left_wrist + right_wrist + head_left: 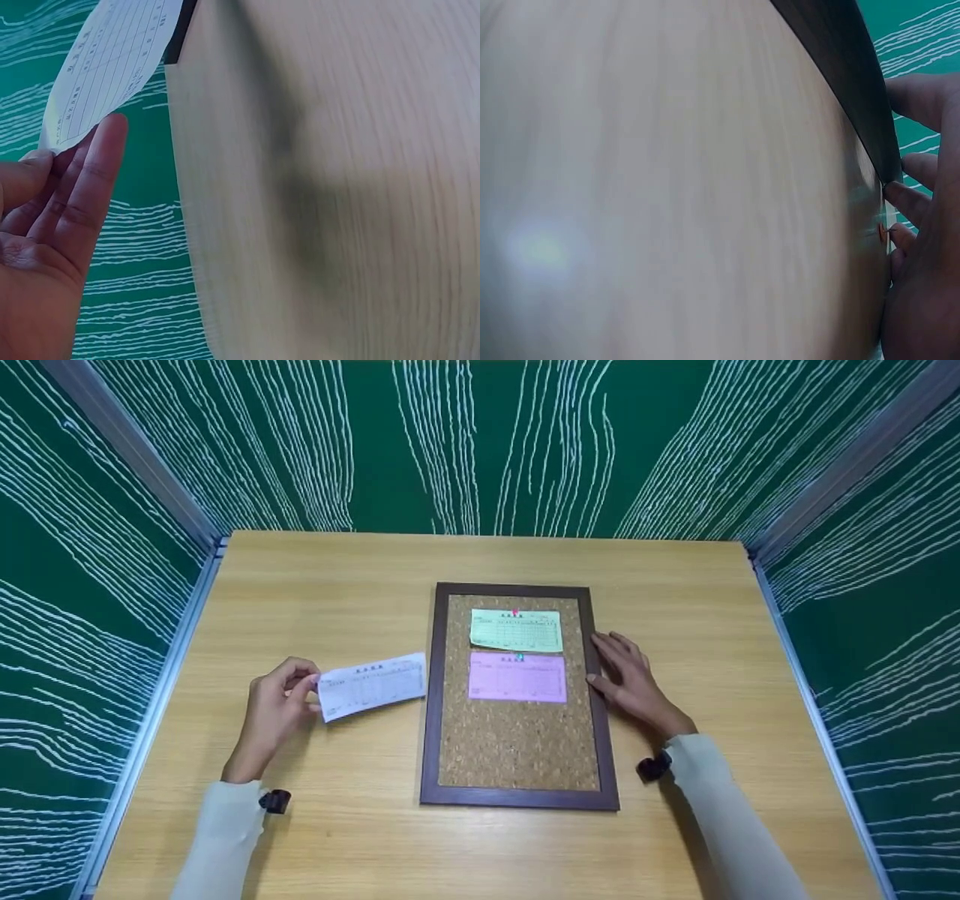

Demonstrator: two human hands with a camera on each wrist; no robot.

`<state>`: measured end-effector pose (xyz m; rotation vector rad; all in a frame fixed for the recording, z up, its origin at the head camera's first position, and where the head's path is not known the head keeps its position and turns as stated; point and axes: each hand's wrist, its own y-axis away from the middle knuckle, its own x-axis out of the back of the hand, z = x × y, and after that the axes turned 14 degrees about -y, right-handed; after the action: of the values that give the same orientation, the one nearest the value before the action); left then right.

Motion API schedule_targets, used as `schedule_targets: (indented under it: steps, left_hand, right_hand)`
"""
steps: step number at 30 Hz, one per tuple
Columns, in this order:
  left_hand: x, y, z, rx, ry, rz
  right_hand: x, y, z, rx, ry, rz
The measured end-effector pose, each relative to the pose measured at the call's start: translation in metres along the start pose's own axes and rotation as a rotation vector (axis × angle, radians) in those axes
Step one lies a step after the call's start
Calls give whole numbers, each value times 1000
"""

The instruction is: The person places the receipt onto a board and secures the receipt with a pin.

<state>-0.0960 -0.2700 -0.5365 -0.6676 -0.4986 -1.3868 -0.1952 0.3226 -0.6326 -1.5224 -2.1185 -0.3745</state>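
Between its thumb and fingers, my left hand (277, 712) pinches the left end of a white printed paper slip (373, 686). The slip is raised and slants up toward the left side of a dark-framed cork board (517, 742); its lines of print also show in the left wrist view. My right hand (636, 682) rests against the board's right frame edge, fingers spread along it. A small orange pin (882, 232) shows by those fingers in the right wrist view. On the cork, a green slip (516, 631) hangs under a red pushpin (515, 613), above a purple slip (517, 679) with a teal pushpin (520, 656).
The board lies flat on a light wooden table (360, 840). Green panels with white wavy lines (375, 450) surround the table at the back and sides. A dark wrist camera (276, 801) sits on the left sleeve, another (654, 766) on the right.
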Motion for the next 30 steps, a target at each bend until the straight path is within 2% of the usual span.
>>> schedule_targets:
  steps: [6,13,30]
  left_hand:
    - [1,2,8,-15,13,5]
    - [0,0,11,-82,69,21]
    - [0,1,23,-59,73,16]
  right_hand:
    - [0,0,1,0,-4,4]
    - [0,0,-1,-11,-12,0]
    - [0,1,-4,-45,-14,-5]
